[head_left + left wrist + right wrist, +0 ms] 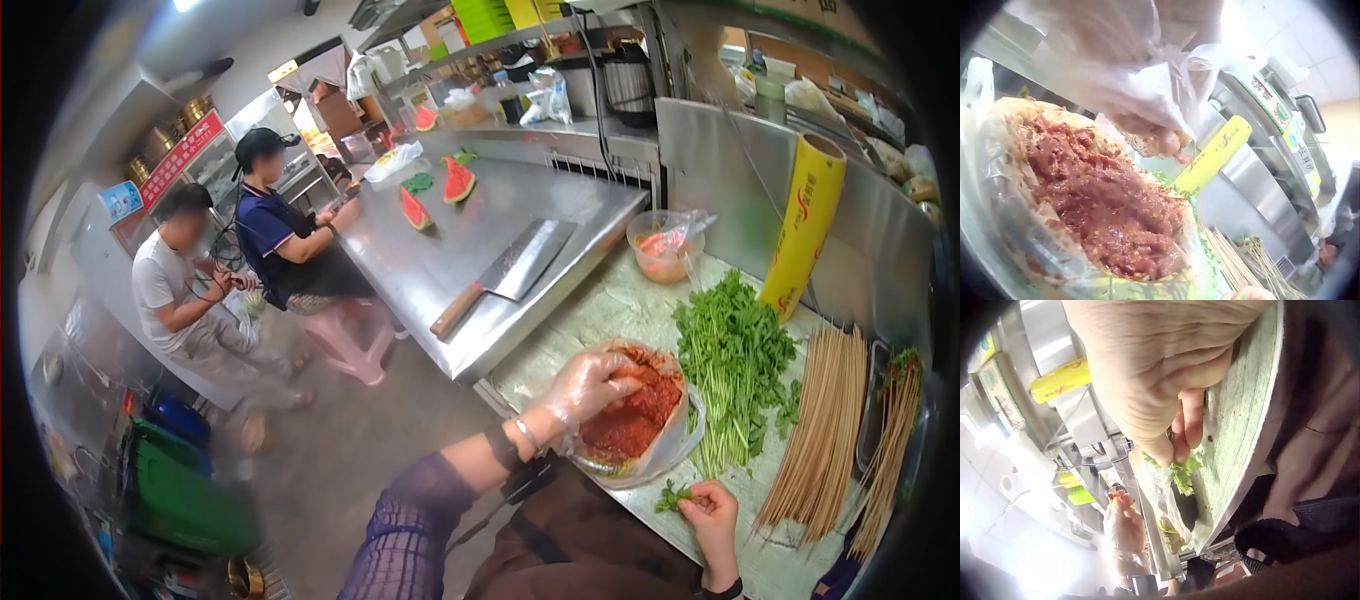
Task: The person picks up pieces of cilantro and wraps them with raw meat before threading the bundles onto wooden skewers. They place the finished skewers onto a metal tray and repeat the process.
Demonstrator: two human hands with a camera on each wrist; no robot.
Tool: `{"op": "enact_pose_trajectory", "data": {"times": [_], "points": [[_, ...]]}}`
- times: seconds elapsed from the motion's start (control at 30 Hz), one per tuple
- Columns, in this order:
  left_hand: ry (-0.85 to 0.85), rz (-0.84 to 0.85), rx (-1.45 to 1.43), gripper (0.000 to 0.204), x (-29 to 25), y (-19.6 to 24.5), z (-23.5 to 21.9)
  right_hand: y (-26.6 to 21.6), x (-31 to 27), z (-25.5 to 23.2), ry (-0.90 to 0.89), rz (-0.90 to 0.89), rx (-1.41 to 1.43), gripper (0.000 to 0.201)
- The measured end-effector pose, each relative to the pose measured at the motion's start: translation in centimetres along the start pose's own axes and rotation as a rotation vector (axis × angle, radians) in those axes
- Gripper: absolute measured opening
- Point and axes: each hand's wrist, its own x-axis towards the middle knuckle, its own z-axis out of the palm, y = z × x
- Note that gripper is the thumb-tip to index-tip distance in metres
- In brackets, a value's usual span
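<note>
My left hand (590, 385), in a clear plastic glove, is over a bag-lined bowl (997, 181) of red marinated meat (635, 415). Its fingers are bent together, and a small reddish piece of meat (1182, 157) shows at the fingertips. My bare right hand (714, 518) pinches a small sprig of coriander (1182, 475) between thumb and fingers, close over the counter's front edge. A bunch of coriander (735, 360) lies just beyond the bowl, its stems pointing toward me.
Bamboo skewers (815, 430) lie right of the coriander, with threaded skewers (895, 430) beside them. A yellow wrap roll (805, 225) stands behind. A cleaver (530, 260) and watermelon slices (458, 182) lie on the steel table (380, 250). Two people (285, 215) sit at left.
</note>
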Motion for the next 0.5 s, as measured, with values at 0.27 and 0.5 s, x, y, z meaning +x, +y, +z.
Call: {"op": "enact_pose_trajectory", "data": {"times": [0.27, 0.5], "points": [[0.006, -0.22, -0.487, 0.011, -2.8, 0.1, 0.3, -0.3, -0.2, 0.4, 0.007, -0.018, -0.023, 0.016], [0.007, -0.192, -0.748, 0.017, -3.9, 0.9, 0.5, -0.6, -0.3, 0.7, 0.021, 0.005, -0.112, 0.016]]}}
